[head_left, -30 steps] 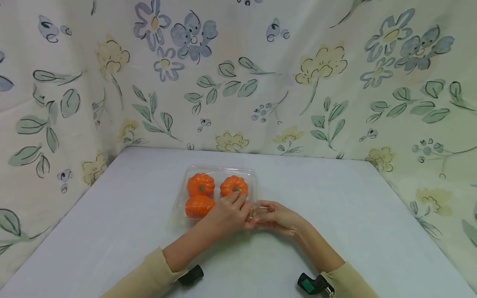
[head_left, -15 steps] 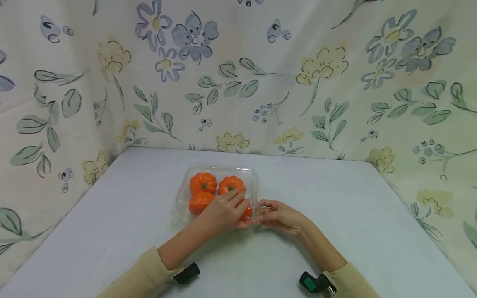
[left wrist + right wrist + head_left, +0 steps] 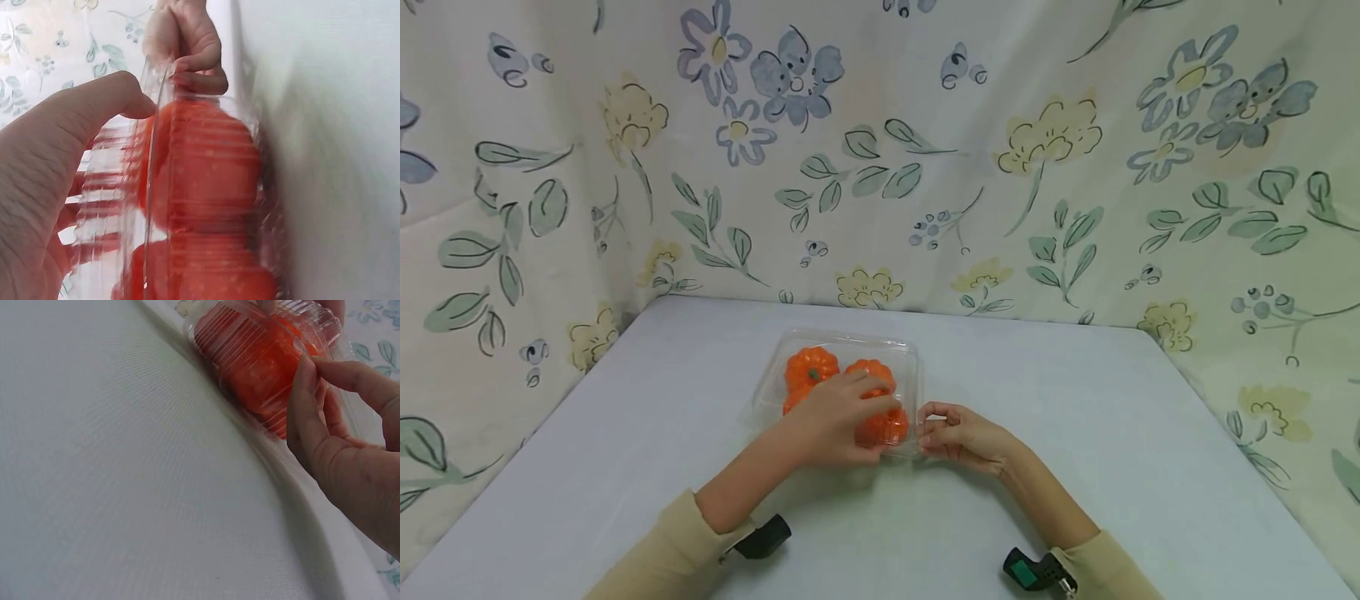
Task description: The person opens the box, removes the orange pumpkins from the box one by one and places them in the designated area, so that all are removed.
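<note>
A clear plastic clamshell box (image 3: 910, 360) with ribbed sides sits on the table, its lid over several orange toy pumpkins (image 3: 812, 367) with green stems. My left hand (image 3: 831, 417) lies across the lid's front part, fingers spread and loosely bent on top; in the left wrist view its thumb (image 3: 119, 94) touches the rim. My right hand (image 3: 958, 437) pinches the front right corner; in the right wrist view, thumb and forefinger meet at the box's edge (image 3: 300, 344). The left hand hides part of the pumpkins, one of them mostly.
The box stands on a white-covered table (image 3: 1037, 375), near its middle. A flower-printed curtain (image 3: 925, 167) hangs behind and at both sides. A black wrist device (image 3: 763, 537) sits at the left sleeve, another device (image 3: 1037, 573) at the right.
My left hand has moved left along the front of the lid, away from the right corner, uncovering the front right pumpkin. The right hand stays at the corner. The box has shifted slightly.
</note>
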{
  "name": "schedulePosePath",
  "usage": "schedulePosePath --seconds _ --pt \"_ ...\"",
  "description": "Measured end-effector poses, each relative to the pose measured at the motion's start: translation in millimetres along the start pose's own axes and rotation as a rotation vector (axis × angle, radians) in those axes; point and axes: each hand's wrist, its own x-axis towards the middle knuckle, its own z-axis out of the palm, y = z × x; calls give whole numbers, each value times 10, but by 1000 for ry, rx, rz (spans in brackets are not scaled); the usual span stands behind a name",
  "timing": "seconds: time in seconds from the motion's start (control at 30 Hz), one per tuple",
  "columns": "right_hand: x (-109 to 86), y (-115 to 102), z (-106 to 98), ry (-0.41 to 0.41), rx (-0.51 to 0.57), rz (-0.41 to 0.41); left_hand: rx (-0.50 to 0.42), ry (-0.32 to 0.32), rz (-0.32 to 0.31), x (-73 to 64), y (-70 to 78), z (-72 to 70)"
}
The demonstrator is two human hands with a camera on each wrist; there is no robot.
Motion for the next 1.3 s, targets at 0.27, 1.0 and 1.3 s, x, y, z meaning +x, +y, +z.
schedulePosePath --seconds 0.27,1.0,1.3 --pt "-41 -57 4 0 -25 -3 -104 -129 -143 -73 -137 -192" --pt "-51 -219 3 313 -410 -28 -166 -30 -369 -275 -493 -664" --pt "132 -421 150 588 -703 -322 -208 265 -343 -269 -647 -675"
